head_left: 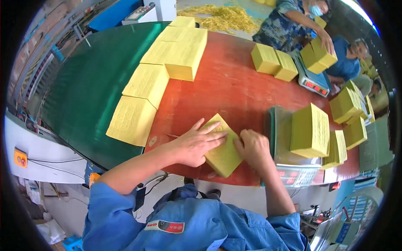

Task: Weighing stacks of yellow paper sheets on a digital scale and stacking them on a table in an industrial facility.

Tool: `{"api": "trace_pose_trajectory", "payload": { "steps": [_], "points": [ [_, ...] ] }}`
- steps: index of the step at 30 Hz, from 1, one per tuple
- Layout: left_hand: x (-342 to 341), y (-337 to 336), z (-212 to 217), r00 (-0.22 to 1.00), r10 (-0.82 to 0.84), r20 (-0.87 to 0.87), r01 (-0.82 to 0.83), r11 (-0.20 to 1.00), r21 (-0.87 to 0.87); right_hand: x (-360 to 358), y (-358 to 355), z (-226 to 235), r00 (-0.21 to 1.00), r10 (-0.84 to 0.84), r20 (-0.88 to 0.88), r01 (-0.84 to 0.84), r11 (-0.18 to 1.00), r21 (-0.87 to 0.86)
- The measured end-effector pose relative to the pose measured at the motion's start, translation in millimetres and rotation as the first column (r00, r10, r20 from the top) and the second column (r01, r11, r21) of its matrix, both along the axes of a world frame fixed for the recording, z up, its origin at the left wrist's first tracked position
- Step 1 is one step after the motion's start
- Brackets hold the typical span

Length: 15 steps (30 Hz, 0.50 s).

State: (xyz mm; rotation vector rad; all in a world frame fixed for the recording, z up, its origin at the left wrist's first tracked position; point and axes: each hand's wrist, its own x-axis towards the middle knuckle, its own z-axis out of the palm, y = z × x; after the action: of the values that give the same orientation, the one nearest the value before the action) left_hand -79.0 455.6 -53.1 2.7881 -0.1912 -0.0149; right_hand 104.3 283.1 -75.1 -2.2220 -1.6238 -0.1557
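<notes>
Before you was a red table, to its left a green surface; the near floor was pale, and far right shone bright light.

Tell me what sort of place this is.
Probably a workshop or small factory: matching yellow blocks line a large table, a digital scale bears more, and yellow shreds lie heaped beyond.

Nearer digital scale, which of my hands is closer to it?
Right: your right hand is just left of the digital scale; your left hand is farther left, on a yellow paper block.
</notes>
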Motion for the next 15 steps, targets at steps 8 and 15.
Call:
{"api": "trace_pose_trajectory", "payload": {
  "steps": [8, 15],
  "points": [
    [-36, -60, -1, 0.892, 0.412, 0.186, -0.173, 0.693, -0.7, -41, -73, -9, 0.932, -0.091, -0.35, 0.096, 0.995, -0.003],
    [-63, -154, -63, 0.437, 0.787, -0.435, -0.557, -0.142, -0.818, -36, -64, -36, 0.756, 0.091, -0.648, 0.008, 0.989, 0.148]
  ]
}}
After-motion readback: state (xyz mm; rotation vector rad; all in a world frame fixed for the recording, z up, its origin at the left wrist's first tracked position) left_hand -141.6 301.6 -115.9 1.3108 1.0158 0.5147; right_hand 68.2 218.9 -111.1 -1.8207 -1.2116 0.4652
